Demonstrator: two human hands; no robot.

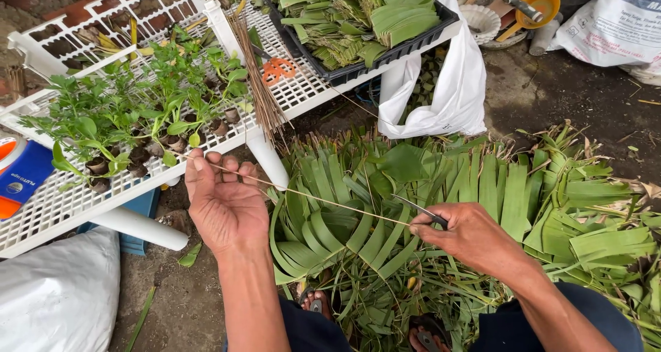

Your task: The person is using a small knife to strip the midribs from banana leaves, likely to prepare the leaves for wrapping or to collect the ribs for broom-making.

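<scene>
My left hand [224, 200] is held palm up and pinches one end of a long thin stick [310, 197] between thumb and fingers. The stick runs rightward to my right hand [468, 238], which grips a small knife [421, 210] whose dark blade lies against the stick. Both hands hover over a big heap of cut green palm leaves [482, 194] on the ground. My feet in sandals [420, 335] show below the heap.
A white lattice rack [303, 83] at upper left carries small seedlings in leaf cups [131, 118], a bundle of thin sticks [258, 77], orange scissors [279, 68] and a black tray of folded leaves [365, 22]. White bags [447, 90] hang beside it.
</scene>
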